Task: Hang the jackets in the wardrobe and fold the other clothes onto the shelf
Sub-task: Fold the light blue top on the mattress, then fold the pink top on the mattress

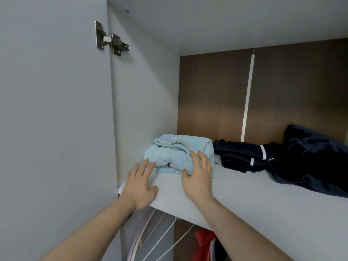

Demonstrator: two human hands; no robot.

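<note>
Both hands flat, fingers straight: right hand pressing the near-right edge of the folded light-blue garment, left hand touching its near-left corner on the shelf, garment's long axis left-right, dark clothes just right of it.

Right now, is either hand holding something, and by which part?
Nothing is held. The right hand rests flat against the folded light blue garment; the left hand is open.

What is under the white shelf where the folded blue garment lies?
Under the shelf hang white hangers, something grey and something red. The arms and frame edge cover the rest.
</note>
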